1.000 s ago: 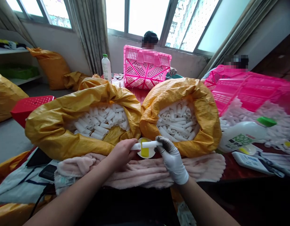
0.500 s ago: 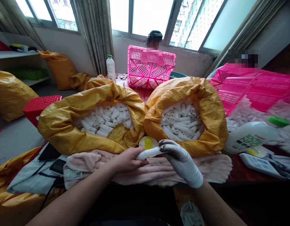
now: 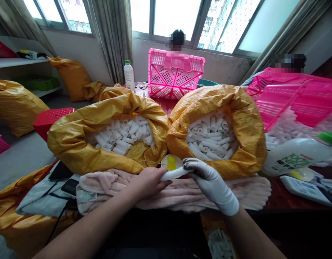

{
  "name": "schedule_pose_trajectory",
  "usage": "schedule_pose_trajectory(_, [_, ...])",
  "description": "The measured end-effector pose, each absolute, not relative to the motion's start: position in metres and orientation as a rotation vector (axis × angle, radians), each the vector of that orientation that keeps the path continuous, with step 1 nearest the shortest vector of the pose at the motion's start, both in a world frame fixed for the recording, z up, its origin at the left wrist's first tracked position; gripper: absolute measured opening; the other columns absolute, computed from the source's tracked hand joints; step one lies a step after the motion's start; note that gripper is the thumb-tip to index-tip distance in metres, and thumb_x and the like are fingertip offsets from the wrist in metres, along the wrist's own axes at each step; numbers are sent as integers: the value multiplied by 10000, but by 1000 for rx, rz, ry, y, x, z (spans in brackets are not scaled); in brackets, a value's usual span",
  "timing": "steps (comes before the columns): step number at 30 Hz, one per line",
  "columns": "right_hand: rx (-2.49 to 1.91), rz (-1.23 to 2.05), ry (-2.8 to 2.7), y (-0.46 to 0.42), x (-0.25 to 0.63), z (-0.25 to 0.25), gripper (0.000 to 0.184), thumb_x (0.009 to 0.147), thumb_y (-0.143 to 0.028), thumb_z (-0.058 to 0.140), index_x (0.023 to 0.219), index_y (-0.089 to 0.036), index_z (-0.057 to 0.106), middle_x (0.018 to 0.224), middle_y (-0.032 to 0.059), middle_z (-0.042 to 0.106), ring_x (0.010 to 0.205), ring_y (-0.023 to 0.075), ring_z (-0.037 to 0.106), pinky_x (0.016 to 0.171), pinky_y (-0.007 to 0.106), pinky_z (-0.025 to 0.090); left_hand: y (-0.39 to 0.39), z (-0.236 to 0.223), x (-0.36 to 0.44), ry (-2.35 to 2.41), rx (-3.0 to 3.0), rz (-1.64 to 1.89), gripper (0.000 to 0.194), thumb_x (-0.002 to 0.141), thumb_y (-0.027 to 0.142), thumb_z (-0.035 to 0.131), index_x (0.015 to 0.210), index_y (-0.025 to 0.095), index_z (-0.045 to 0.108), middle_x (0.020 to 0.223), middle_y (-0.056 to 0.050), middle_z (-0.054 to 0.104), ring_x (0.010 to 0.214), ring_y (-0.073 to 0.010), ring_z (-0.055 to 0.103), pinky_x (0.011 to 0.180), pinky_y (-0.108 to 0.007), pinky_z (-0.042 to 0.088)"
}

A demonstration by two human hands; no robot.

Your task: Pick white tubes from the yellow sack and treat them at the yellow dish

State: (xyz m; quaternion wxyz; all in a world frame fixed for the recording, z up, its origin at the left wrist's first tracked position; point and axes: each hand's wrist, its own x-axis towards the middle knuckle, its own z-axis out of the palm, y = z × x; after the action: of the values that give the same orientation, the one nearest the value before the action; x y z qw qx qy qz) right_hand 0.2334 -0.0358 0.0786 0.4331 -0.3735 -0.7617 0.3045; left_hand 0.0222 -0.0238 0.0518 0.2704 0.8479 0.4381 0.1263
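White tubes (image 3: 175, 174), lower centre of frame, apparently end to end: one pinched by bare left hand (image 3: 151, 182), other by gloved right hand (image 3: 211, 182). Gap shown between them earlier now closed; joining judged made or nearly so.

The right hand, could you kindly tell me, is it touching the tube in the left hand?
Touching: the head view shows the right hand pinching one end of the tube.

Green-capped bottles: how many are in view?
2: one bottle stands at the back, left of the central pink basket; the other bottle is at right, beside the open right-hand sack. More may be hidden behind basket or sack.
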Motion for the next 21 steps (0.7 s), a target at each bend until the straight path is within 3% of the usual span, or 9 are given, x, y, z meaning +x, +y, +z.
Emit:
schedule_pose_trajectory(4, [-1038,812,-1932,-39,224,72,226,828,-229,490,1048,-236,543,1026,52,582,948,170,555,830,316,475,-29,50,30,1312,2524,344,298,834,433,365,795,186,527,686,-33,602,618,-159,564,540,-236,359])
schedule_pose_trajectory(6, [-1195,925,-1761,-38,215,66,180,845,-321,453,937,-198,546,791,27,584,732,140,564,653,263,490,-31,50,36,1403,2580,363,311,852,393,327,765,171,526,658,-42,600,607,-164,567,555,-249,375])
schedule_pose_trajectory(9, [-1285,1043,-1534,-37,202,53,265,848,-394,418,686,-190,466,563,-44,428,511,81,430,481,200,396,-33,53,42,1416,2592,314,342,844,418,329,760,160,536,641,-48,596,579,-166,562,542,-251,382])
schedule_pose_trajectory(13, [-1180,1030,-1452,-45,193,44,270,852,-384,403,670,-190,449,563,-48,422,494,75,399,470,194,369,-32,61,39,1173,2429,246,342,798,481,406,776,174,554,689,-27,597,597,-145,548,517,-218,369])
schedule_pose_trajectory(18, [-1105,847,-1673,-62,193,57,193,859,-287,391,718,-207,495,613,-26,529,552,102,500,533,213,427,-33,71,35,691,1999,170,338,796,468,438,871,166,571,802,7,598,698,-109,544,592,-169,400])
schedule_pose_trajectory(21, [-1159,688,-1831,-78,212,68,88,823,-250,456,817,-239,544,694,-10,596,615,130,566,562,232,466,-32,80,32,564,2031,112,357,761,460,501,992,194,558,875,7,602,749,-118,549,633,-176,414])
